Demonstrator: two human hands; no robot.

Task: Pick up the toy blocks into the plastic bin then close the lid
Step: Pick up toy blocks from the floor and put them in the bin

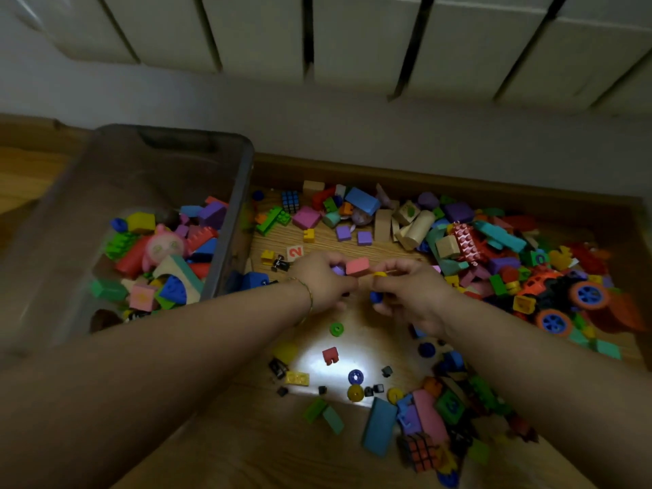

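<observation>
Two bare hands are recorded, the left hand (323, 282) and the right hand (411, 292). The left forearm (176, 347) and the right forearm (529, 354) are seen uncovered as far as the frame edge. One thin, gold-coloured bangle (307, 291) is noted at the left wrist, showing as a narrow curved band. Its finer detail cannot be made out. The fingers are blurred.

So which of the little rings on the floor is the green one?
The green ring, lying alone just short of the left hand. The blue ring and yellow ring sit together, nearer the person.
</observation>
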